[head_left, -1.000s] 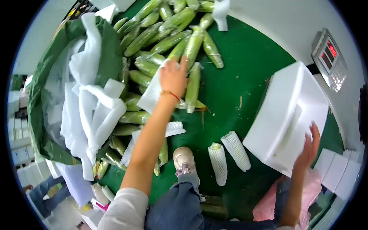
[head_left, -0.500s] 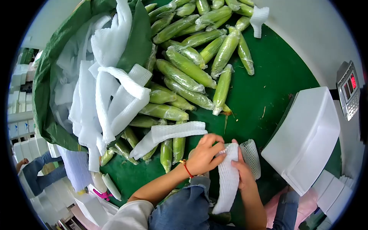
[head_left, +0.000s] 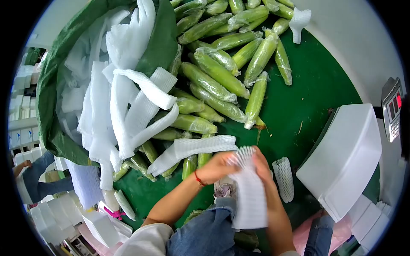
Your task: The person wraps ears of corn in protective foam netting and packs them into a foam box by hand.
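Observation:
Both of my hands grip a white foam net sleeve (head_left: 250,202) by its top end, where the mesh is spread wide. My left hand (head_left: 217,167), with a red cord at the wrist, is closed on the left edge. Closed on the opposite edge is my right hand (head_left: 263,170); its fingers are somewhat blurred. Another foam net piece (head_left: 283,179) lies on the green table just right of that hand. Beyond my left hand, a flat foam sleeve (head_left: 205,146) rests across plastic-wrapped corn cobs (head_left: 210,81).
A large green bag (head_left: 48,106) full of white foam sleeves (head_left: 99,111) stands at the left. To the right are a white box (head_left: 341,160) and a scale display (head_left: 392,111). A small foam piece (head_left: 299,23) sits by the far table edge.
My left hand has moved from above the sleeve's end to its left edge. The mesh end is now spread between both hands. The camera view has shifted slightly.

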`<state>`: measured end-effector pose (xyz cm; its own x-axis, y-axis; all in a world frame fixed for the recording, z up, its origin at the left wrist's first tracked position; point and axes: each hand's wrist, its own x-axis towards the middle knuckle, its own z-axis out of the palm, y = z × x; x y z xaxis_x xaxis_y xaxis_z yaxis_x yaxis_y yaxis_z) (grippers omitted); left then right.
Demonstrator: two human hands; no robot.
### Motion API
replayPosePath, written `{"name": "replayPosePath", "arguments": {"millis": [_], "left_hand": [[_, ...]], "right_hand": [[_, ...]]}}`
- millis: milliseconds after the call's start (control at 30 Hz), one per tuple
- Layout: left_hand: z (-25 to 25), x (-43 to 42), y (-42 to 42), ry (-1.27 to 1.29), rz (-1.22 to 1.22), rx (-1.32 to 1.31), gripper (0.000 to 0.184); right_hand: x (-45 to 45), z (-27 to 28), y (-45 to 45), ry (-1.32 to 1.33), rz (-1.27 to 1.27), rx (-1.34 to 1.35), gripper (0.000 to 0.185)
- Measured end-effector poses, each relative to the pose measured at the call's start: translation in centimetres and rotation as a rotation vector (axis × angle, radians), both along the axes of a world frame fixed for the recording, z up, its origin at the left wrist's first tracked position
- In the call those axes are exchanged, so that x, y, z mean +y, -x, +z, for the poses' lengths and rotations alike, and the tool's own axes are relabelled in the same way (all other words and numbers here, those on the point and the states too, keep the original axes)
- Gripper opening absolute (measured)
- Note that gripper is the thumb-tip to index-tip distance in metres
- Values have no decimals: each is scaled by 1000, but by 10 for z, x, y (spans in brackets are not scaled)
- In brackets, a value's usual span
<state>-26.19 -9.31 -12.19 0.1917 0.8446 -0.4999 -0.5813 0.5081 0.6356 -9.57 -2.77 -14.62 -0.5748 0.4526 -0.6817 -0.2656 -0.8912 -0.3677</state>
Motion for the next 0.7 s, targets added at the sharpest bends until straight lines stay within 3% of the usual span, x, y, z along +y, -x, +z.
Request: {"name": "replayPosePath", "arguments": {"millis": [33,100,133,167,233,300,433,533,567,667,700], "left_hand": [[-8,-1,9,31,177,4,8],[-6,12,26,81,348,181,8],[-11,15,33,46,253,603,13],[-15,22,37,-65,259,849,14],[-20,35,41,-297,264,1336,18],[-28,51,41,-76,246,1217,20],[-42,77,37,-218,115,1151,24],[-63,97,29,-395,35,1134,35],[-65,106,27,-438,99,1179,31],[-48,127,29,-149,94,1153,29],[-40,138,30,-219,146,1199,29]], "right_hand": [[15,23,17,-126,115,-101,19],[27,5,32,-380,307,-68,20],[33,-8,39,-509,403,-50,21],[44,-21,45,-779,526,-348,22],[55,-13,67,-1036,327,-666,24],[64,-30,79,-1073,194,-693,24],[86,-51,81,-1159,96,-730,16],[114,-58,78,-1281,102,-778,22],[123,-60,80,-1306,100,-762,24],[148,-68,90,-1318,58,-708,24],[157,-73,95,-1267,-19,-632,24]]}}
